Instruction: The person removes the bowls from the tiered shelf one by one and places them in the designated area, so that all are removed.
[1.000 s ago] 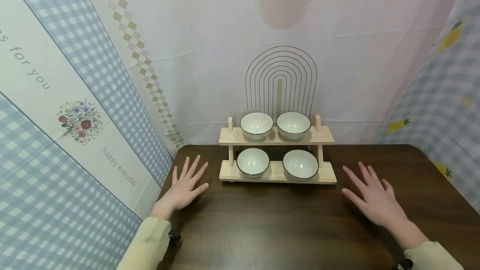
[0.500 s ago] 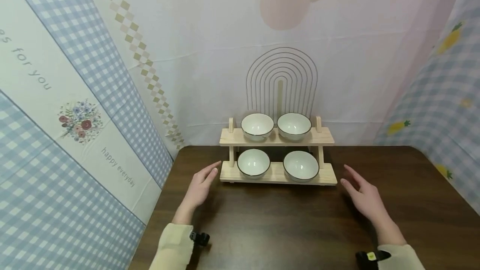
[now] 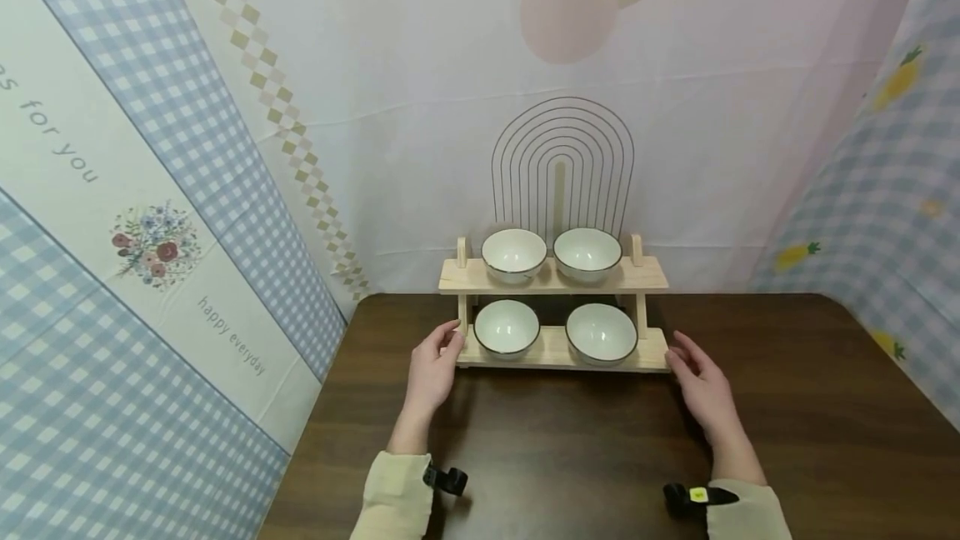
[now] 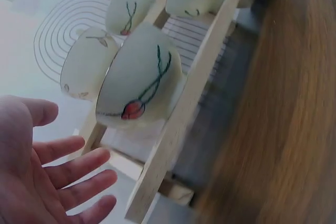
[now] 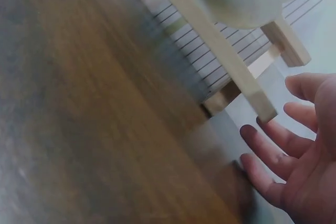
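A two-tier wooden rack stands on the table with two white, dark-rimmed bowls on each tier. The lower left bowl is nearest my left hand, which is at the left end of the lower board. In the left wrist view its fingers are spread, and painted red flowers show on the bowls. My right hand is at the right end of that board, near the lower right bowl. The right wrist view shows its fingers loosely bent around the board's end; whether they touch it is hard to tell.
A dark brown wooden table carries the rack near its back edge. Behind it hangs a pale printed cloth. Checked cloths close off the left side and the right side.
Both hands have come inward from the table's sides to the two ends of the rack. Their spread fingers have drawn closer together. The rack and bowls stay put.
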Motion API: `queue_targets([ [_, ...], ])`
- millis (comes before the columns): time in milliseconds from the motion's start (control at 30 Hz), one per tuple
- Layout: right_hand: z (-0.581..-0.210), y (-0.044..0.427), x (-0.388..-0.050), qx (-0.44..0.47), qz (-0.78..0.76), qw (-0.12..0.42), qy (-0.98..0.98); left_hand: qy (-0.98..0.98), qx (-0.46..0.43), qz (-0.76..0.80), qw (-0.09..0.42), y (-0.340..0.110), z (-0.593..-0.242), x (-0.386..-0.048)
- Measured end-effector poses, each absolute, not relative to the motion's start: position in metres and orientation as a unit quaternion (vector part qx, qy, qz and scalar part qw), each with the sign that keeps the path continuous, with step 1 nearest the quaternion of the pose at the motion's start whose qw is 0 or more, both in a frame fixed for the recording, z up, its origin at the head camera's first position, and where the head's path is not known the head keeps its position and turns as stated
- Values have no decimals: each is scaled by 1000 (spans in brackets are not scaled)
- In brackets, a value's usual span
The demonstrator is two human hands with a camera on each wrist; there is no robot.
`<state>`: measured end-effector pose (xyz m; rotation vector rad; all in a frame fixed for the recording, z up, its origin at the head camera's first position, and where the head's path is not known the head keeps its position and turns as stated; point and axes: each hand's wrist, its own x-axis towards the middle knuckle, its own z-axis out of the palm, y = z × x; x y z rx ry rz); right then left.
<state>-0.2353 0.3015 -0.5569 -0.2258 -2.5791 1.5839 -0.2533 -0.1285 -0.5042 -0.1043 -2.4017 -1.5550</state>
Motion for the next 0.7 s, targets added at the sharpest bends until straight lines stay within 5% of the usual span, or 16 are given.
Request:
queue_targets([
  [700,-564,307,-228,-99,539,-46,-835,-762,-40,-646,26,-111,-519,-251],
])
